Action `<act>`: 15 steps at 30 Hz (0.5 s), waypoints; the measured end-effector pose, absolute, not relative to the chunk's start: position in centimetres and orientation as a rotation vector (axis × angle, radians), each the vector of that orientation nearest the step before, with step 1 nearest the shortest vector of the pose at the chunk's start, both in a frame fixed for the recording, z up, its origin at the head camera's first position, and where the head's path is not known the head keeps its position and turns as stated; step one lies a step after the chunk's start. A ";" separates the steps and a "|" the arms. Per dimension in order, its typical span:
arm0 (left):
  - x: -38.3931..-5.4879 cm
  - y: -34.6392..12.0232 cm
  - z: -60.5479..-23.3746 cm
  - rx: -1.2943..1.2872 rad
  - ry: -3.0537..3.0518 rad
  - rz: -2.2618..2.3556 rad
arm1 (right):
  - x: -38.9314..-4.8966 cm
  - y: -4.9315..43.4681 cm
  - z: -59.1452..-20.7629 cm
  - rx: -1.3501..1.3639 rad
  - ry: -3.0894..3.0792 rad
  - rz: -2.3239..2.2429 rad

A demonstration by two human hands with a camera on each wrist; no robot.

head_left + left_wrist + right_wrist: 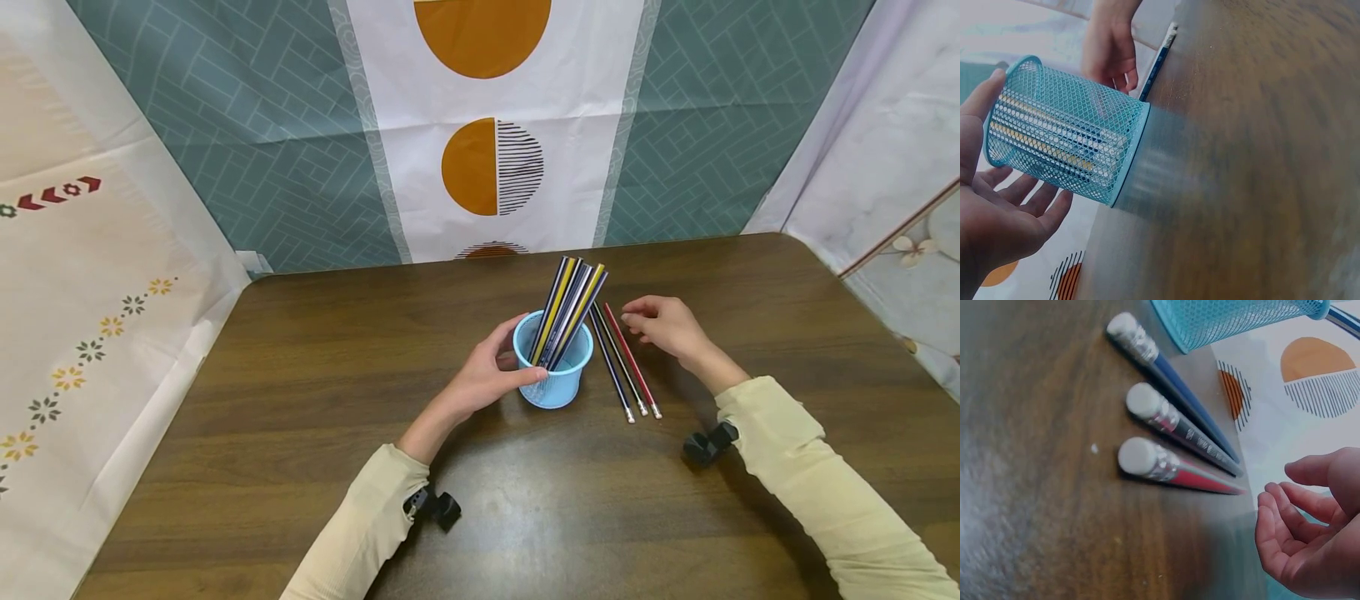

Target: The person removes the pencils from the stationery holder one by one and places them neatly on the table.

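Note:
A light blue mesh pencil cup [555, 392] stands on the table, with several pencils [567, 312] in dark blue, yellow and white leaning inside. My left hand [483, 375] holds the cup from its left side, thumb at the near rim and fingers around the far side. To the cup's right, a blue pencil [612, 364], a black pencil [1200, 445] and a red pencil [633, 360] lie side by side, their white erasers toward me. Just right of the red pencil's far end, my right hand [666, 323] hovers with loosely bent fingers and nothing between them.
The brown wooden table [337, 375] extends on both sides of the cup. Behind its far edge hangs a patterned cloth [495, 92] in teal and white with orange circles. A small dark camera [708, 446] is strapped at the right wrist, another [438, 507] at the left.

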State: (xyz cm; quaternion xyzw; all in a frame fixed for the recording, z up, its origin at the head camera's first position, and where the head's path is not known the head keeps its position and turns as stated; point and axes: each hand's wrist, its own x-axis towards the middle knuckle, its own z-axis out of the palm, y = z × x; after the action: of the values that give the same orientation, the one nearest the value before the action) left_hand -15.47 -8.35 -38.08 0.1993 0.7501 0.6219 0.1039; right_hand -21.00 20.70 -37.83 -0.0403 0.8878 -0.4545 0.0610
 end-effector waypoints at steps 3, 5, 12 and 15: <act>-15.5 -8.4 -38.1 0.583 2.210 1.833 | -20.8 20.7 -37.6 -0.139 2.684 -1.383; -15.4 -8.3 -38.1 0.578 2.212 1.827 | -20.7 20.6 -37.4 -0.146 2.678 -1.388; -15.7 -8.3 -38.2 0.576 2.195 1.829 | -20.2 20.2 -36.5 -0.187 2.635 -1.437; -15.7 -8.3 -38.2 0.580 2.185 1.842 | -19.8 19.9 -36.1 -0.203 2.606 -1.470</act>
State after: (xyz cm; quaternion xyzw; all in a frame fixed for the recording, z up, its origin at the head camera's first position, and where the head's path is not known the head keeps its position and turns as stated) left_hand -15.68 -8.27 -38.23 0.1976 0.7445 0.6278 0.1124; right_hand -19.79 19.90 -36.06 -0.0674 0.8669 -0.4888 0.0712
